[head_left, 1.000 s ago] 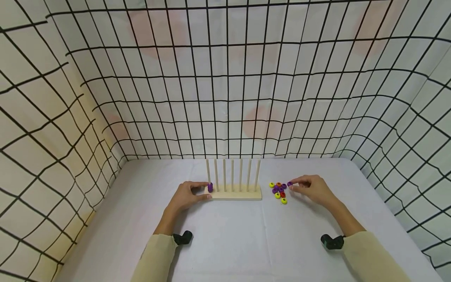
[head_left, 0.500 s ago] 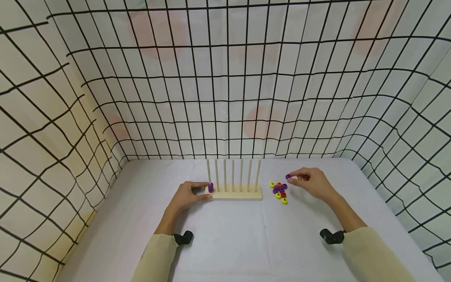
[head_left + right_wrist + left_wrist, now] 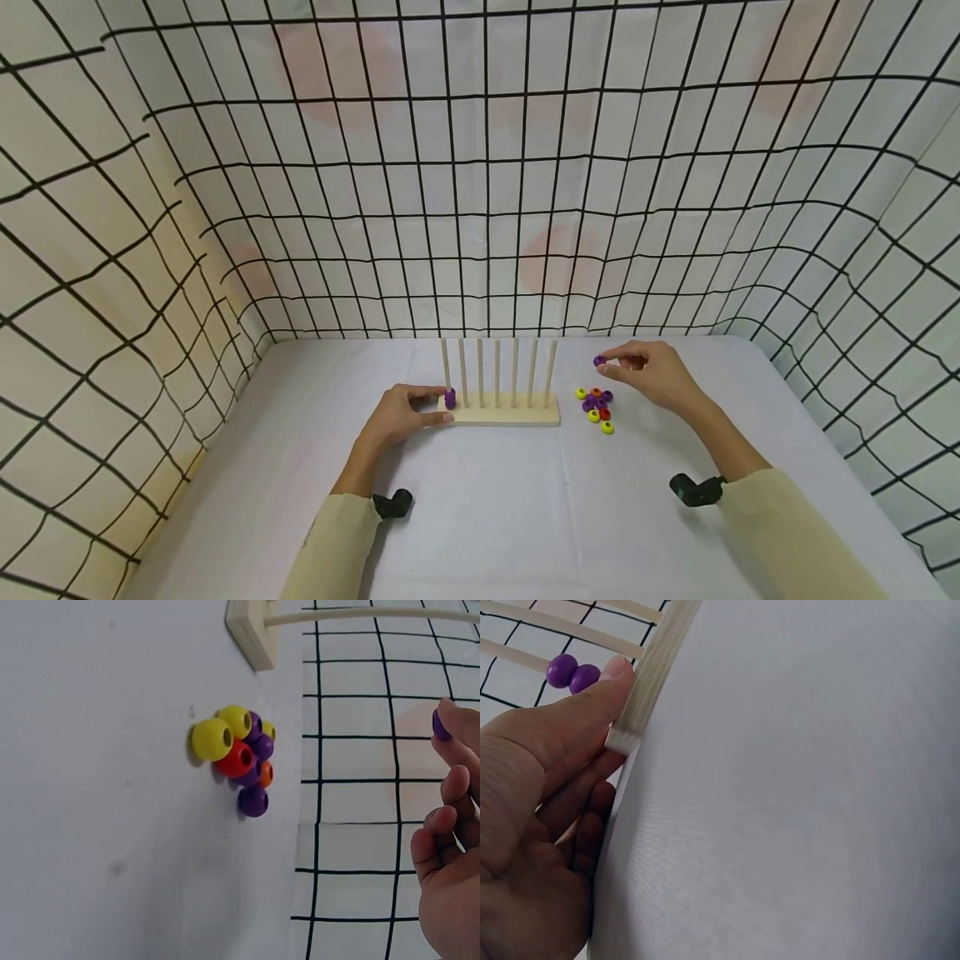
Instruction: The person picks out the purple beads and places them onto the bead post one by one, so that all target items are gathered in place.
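A pale wooden peg board with several upright pegs stands mid-table. Two purple beads are stacked on its leftmost peg. My left hand grips the board's left end, thumb on the front and fingers behind, as the left wrist view shows. Above the table, to the right of the board, my right hand pinches a purple bead between thumb and forefinger; the other fingers curl loosely in the right wrist view. Below that hand lies a small pile of yellow, red, orange and purple beads.
A white cloth covers the table. Behind it and at both sides rises a white wall with a black grid. Dark wrist cameras sit on both sleeves, the right one above the cloth.
My right hand has lifted the purple bead away from the pile, moving up and to the left. The left hand stays on the board's end.
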{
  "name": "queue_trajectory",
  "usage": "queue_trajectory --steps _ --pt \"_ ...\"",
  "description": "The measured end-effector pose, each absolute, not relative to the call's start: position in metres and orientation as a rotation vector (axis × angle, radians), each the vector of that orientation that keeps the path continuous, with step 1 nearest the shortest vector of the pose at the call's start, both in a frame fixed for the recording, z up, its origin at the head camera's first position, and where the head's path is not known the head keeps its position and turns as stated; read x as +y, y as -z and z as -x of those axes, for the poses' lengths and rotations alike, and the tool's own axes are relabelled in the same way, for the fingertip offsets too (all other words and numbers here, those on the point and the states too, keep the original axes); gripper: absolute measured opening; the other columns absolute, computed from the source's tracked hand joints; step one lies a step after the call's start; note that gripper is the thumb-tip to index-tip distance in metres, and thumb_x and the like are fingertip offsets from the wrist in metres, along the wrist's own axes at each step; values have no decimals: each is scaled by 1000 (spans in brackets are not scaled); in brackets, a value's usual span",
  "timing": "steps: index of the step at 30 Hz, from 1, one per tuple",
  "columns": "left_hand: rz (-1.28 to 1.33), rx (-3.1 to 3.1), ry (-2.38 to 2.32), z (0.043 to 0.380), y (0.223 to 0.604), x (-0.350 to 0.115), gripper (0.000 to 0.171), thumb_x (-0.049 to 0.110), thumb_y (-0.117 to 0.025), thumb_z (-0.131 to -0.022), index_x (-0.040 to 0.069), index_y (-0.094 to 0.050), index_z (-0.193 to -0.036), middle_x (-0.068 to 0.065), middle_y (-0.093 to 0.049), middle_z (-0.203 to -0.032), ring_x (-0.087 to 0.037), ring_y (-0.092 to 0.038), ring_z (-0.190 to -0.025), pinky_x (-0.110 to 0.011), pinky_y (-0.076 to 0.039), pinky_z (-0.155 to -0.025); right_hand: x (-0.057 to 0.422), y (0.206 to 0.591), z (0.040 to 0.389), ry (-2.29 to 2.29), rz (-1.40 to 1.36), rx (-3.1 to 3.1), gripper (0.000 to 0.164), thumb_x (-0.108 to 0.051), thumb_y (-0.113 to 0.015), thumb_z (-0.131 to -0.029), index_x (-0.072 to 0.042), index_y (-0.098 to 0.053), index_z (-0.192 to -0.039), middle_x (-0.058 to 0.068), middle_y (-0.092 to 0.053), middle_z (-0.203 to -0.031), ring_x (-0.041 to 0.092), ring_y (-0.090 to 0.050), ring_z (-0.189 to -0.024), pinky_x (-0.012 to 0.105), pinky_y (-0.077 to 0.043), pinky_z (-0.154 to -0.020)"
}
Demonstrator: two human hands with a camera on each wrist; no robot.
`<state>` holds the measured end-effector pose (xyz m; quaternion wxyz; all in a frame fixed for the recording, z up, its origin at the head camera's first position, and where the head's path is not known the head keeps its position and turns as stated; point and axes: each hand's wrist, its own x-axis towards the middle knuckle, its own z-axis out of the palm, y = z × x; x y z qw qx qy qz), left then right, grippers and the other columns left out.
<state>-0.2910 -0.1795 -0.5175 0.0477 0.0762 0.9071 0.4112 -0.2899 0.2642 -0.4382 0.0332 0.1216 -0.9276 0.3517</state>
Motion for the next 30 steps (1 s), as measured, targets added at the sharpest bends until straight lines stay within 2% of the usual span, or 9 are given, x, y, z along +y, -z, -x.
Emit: queue_trajectory --steps 16,30 --pt "-203 2742 -1285 291 515 -179 50 44 -90 -77 29 -77 -124 -6 -68 -139 -30 -55 -140 -54 -39 -118 229 397 293 -1117 -501 -2758 35 -44 -75 -94 -17 -79 -116 4 -53 -85 23 -47 -86 33 -38 -70" --pt "-204 2714 -1307 291 517 -181 50 42 -90 -78 30 -76 -125 -4 -66 -142 -29 -54 -141 -53 -38 -120 192 379 297 -1265 -587 -2692 31 -40 -77 -93 -18 -79 -115 4 -55 -87 23 -49 -89 34 -41 -73"
